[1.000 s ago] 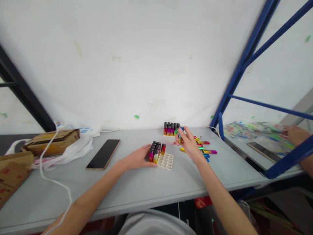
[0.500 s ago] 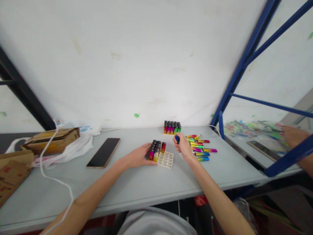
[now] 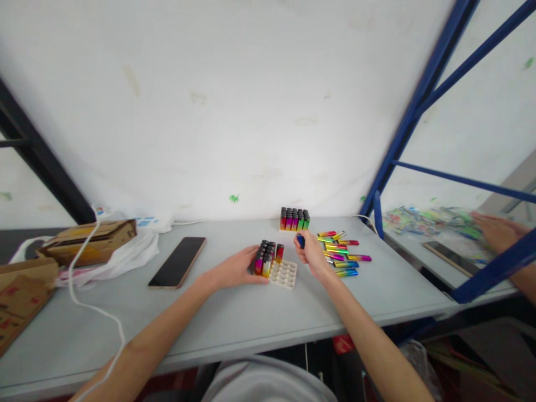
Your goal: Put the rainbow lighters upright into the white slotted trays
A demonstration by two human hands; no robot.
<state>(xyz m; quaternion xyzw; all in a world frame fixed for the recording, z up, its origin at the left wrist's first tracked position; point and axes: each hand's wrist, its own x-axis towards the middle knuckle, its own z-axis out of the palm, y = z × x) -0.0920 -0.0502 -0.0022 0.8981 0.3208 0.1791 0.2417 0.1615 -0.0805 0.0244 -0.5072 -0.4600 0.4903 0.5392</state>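
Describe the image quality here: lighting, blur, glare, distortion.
Head view: even, diffuse light on the white wall; wide-angle stretching toward the edges, the blue frame leaning outward; soft detail overall, so markings on the lighters are unreadable; no strong glare on the phone.

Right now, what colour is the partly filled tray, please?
The tray is off-white, best seen in the head view.

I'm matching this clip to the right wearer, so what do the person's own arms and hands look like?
The left hand and right hand are bare, with no gloves and no ring or watch that I can make out. No sleeve shows on either forearm. A plain grey garment shows at the bottom edge. No markings are discernible on the arms.
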